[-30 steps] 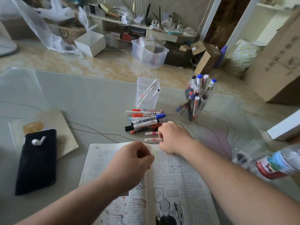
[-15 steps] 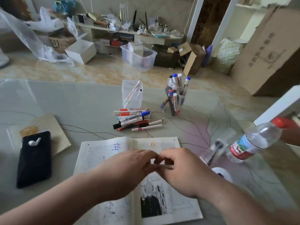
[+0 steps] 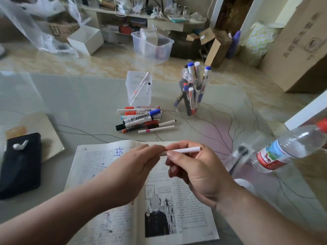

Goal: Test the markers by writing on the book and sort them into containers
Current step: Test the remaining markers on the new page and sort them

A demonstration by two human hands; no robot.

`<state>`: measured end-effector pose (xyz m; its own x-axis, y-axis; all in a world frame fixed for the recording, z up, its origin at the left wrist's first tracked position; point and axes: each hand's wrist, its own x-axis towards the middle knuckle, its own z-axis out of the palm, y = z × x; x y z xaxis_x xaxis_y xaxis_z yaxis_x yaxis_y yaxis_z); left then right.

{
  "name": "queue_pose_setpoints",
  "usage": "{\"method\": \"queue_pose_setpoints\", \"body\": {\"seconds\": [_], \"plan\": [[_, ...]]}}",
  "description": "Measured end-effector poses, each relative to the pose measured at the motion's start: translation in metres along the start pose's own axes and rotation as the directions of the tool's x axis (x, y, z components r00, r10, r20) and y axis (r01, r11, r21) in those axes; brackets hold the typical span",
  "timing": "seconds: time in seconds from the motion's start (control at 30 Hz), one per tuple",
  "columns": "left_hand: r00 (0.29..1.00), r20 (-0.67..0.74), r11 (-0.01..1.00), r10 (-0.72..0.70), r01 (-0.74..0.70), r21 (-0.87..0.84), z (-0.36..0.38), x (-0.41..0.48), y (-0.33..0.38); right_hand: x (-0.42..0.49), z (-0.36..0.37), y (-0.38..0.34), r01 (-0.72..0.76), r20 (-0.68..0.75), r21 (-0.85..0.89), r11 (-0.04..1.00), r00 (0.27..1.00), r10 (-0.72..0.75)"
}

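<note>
Above the book (image 3: 99,161), near centre: a thin white marker (image 3: 187,149) is held roughly level over the far edge of the pages.
Right hand (image 3: 200,167): grip pinching the marker's barrel between thumb and fingertips. The marker's right end projects past the fingers.
Left hand (image 3: 134,167): grip pinching the marker's left end with the fingers curled. That end is hidden by the fingertips.
Book: open flat at the near edge of the table (image 3: 79,96). It shows printed text, a black-and-white illustration on the right page, and a blue handwritten mark (image 3: 118,151) at the top of the left page.
Loose markers (image 3: 139,119): a pile lying on the table just beyond the book, with blue, red and black caps. Two thin white pens (image 3: 156,129) lie at its right side.
Square container (image 3: 131,89): clear and upright, beyond the pile. Thin white pens lean inside it.
Round jar (image 3: 187,110): clear and upright, to the right of the square container and apart from it. It is packed with markers standing on end.
Water bottle (image 3: 283,149): right of the book, with a red cap and a red label. It is blurred.
Black case (image 3: 21,165): on the left of the table, lying on a tan pad (image 3: 44,126). A white earbud (image 3: 20,145) rests on it.
</note>
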<state>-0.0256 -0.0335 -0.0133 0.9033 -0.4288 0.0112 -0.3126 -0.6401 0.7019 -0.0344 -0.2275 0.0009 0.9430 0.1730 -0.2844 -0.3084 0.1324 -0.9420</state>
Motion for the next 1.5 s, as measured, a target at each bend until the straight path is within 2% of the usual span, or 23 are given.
{"method": "queue_pose_setpoints", "body": {"seconds": [0.1,0.17,0.37,0.53,0.6,0.7,0.77,0.83,0.93,1.07,1.2,1.27,1.4,1.5], "plan": [[0.997,0.017,0.996,0.069,-0.070,0.048,-0.001,0.001,-0.005,0.005,0.004,0.004,0.091,-0.001,-0.194,0.977,0.996,-0.093],[0.997,0.024,0.997,0.072,-0.072,0.026,-0.004,-0.001,-0.008,0.007,0.007,0.004,0.123,0.026,-0.262,0.957,0.992,-0.120],[0.999,0.005,0.998,0.044,-0.043,-0.036,0.002,-0.006,-0.010,0.011,0.011,0.016,0.201,0.046,-0.276,0.940,0.980,-0.196],[0.983,0.159,0.987,-0.096,0.114,-0.110,0.002,-0.002,-0.012,0.015,0.000,0.014,0.193,0.070,-0.254,0.948,0.981,-0.180],[0.958,0.234,0.982,-0.164,0.180,-0.051,0.004,-0.003,-0.016,0.020,-0.009,0.010,0.199,-0.009,-0.248,0.948,0.978,-0.208],[0.937,0.288,0.949,-0.198,0.110,0.296,0.009,-0.007,-0.023,0.037,-0.033,0.005,0.231,-0.275,-0.236,0.944,0.915,-0.293],[0.920,0.332,0.893,-0.209,0.041,0.448,0.015,-0.009,-0.029,0.050,-0.047,0.008,0.182,-0.420,-0.222,0.958,0.869,-0.262],[0.892,0.375,0.862,-0.253,0.032,0.505,0.020,-0.010,-0.034,0.060,-0.052,0.014,0.074,-0.479,-0.185,0.980,0.864,-0.156],[0.857,0.408,0.853,-0.316,0.068,0.517,0.021,-0.009,-0.040,0.062,-0.050,0.023,-0.058,-0.449,-0.165,0.985,0.893,-0.022],[0.827,0.413,0.833,-0.381,0.114,0.541,0.012,-0.009,-0.045,0.062,-0.047,0.027,-0.068,-0.381,-0.190,0.980,0.924,-0.010],[0.879,0.312,0.809,-0.362,0.130,0.573,0.011,-0.007,-0.039,0.061,-0.046,0.024,-0.079,-0.337,-0.243,0.967,0.942,-0.007],[0.878,0.314,0.799,-0.361,0.118,0.589,0.013,-0.006,-0.034,0.062,-0.046,0.025,-0.063,-0.335,-0.277,0.959,0.942,-0.035],[0.846,0.364,0.784,-0.390,0.098,0.613,0.013,-0.005,-0.036,0.067,-0.053,0.029,0.028,-0.348,-0.474,0.880,0.912,-0.217],[0.840,0.383,0.796,-0.384,0.091,0.598,0.014,-0.009,-0.038,0.070,-0.051,0.031,0.066,-0.309,-0.394,0.917,0.930,-0.200]]}}
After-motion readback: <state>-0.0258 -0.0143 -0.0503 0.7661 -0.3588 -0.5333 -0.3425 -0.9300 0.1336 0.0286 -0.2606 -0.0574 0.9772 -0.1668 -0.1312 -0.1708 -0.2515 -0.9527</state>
